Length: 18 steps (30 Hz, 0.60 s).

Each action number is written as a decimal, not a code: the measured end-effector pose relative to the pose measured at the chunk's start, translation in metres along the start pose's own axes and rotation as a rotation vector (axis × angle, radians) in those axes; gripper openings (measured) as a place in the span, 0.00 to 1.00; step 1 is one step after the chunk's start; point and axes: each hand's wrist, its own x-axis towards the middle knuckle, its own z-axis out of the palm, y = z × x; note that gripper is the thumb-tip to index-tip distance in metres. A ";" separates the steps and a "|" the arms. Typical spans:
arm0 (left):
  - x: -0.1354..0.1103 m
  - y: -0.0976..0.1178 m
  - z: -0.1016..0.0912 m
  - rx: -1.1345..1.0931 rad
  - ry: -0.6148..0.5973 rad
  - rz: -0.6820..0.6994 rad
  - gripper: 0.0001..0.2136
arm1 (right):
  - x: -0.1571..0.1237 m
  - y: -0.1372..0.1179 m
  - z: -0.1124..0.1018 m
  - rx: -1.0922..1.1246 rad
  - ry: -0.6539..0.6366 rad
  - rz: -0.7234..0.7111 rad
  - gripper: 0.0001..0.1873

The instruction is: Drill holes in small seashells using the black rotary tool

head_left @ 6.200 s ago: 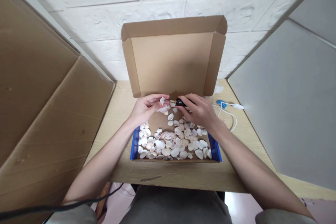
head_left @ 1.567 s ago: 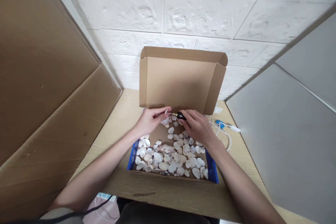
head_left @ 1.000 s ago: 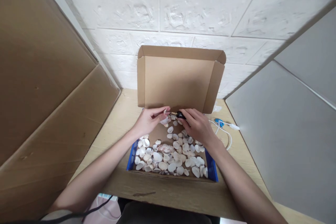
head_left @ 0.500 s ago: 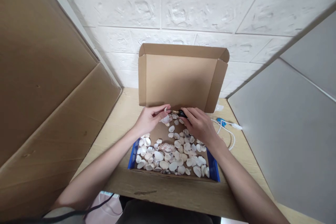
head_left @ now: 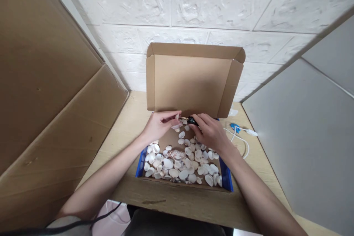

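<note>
An open cardboard box with blue side walls lies on a wooden table, holding several white and tan seashells. Its lid stands upright at the back. My left hand pinches a small white shell over the box's far end. My right hand is closed on a small black tool whose thin tip points left and meets the shell.
The wooden table is walled by brown cardboard panels on the left, a white brick-pattern wall behind and a grey panel on the right. A white cable with a blue clip lies right of the box.
Both hands have stayed at the far end of the box with the tool's tip at the shell. The camera has shifted slightly; nothing else has moved.
</note>
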 end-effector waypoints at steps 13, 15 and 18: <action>0.002 -0.003 -0.005 -0.057 -0.022 0.035 0.17 | -0.002 0.003 -0.002 0.011 0.067 -0.038 0.13; 0.002 -0.002 -0.005 -0.056 -0.032 0.032 0.17 | -0.002 0.003 -0.002 -0.004 0.079 -0.054 0.13; 0.002 -0.002 -0.004 -0.058 -0.051 0.004 0.17 | -0.002 0.003 -0.002 0.002 0.080 -0.053 0.12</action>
